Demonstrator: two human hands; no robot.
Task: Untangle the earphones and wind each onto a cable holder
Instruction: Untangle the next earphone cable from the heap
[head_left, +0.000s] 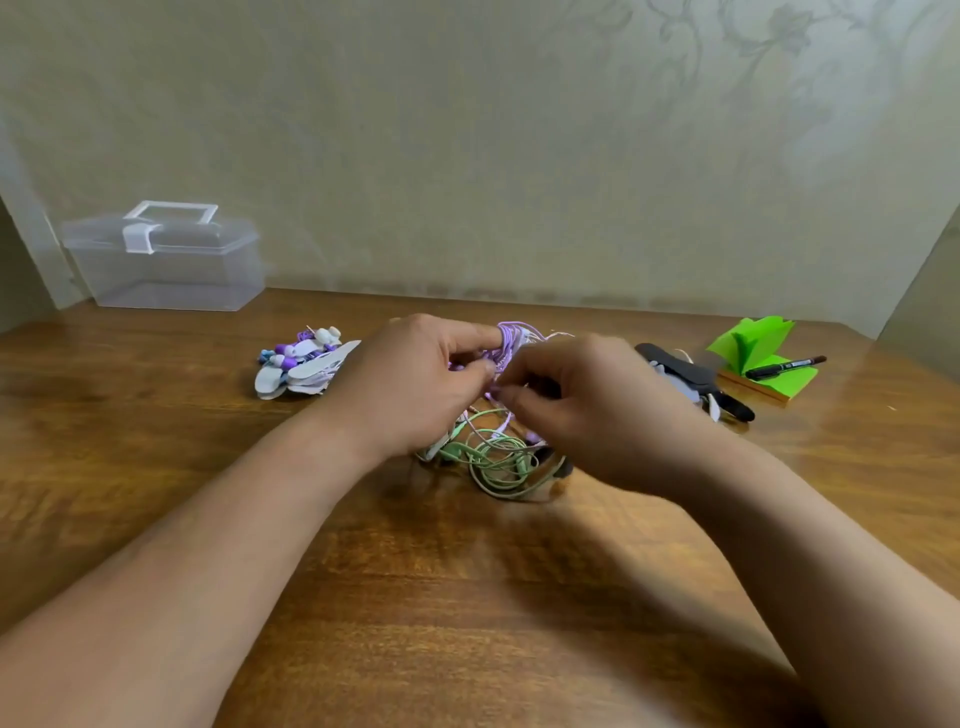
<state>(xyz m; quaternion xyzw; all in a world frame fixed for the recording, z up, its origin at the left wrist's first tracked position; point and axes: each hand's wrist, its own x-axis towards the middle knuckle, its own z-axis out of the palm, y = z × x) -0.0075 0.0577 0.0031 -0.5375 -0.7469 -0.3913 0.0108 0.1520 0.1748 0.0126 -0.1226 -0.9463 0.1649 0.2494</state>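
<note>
View: head camera, looking forward and down at a wooden table (467, 597).
Left hand (410, 384): centre of frame, just left of middle. Fingers curled; the purple earphone cable (511, 338) is coiled in several turns round the forefinger, and the thumb presses against the strands.
Right hand (597, 415): centre of frame, just right of middle. Thumb and forefinger are closed together on a strand of the purple earphone cable, right beside the left thumb. Remaining fingers are curled under.
Purple earphone cable: held above the table between both hands. Its lower strands run down into the tangle below.
Green earphones (493, 460): loose tangled loops on the table directly under the hands, mixed with pale strands. Which strand belongs to which set cannot be told.
White cable holders (304, 369): a pile left of the left hand, with purple and blue earbuds on it.
Black cable holders (691, 379): right of the right hand, partly hidden by it.
Green note pad (763, 358): right side of frame, with a black marker (784, 366) lying on it.
Clear plastic box (166, 260): upper left, lid shut, against the wall.
</note>
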